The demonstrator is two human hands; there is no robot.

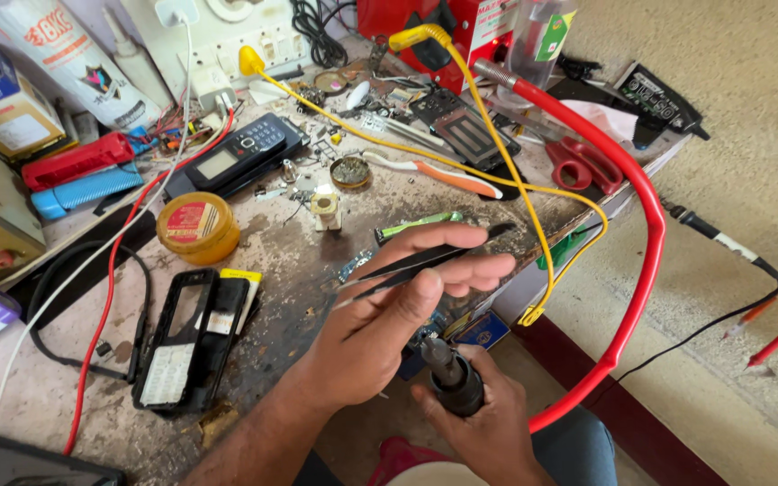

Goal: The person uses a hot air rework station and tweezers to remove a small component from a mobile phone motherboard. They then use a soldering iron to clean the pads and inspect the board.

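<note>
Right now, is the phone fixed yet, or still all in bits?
Still in bits. The opened phone shell lies apart on the workbench, so opening looks done. The left hand holds tweezers; the right hand grips a black soldering tool. Nothing looks put back together.

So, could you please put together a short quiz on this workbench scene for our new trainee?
1. True or false: the left hand holds black tweezers.
2. Which does the right hand grip? A) red scissors B) a dark tool handle C) a yellow tin
3. Fill in: in the picture, the opened phone shell lies to the ____ of the left hand.
Key: 1 true; 2 B; 3 left.
</note>
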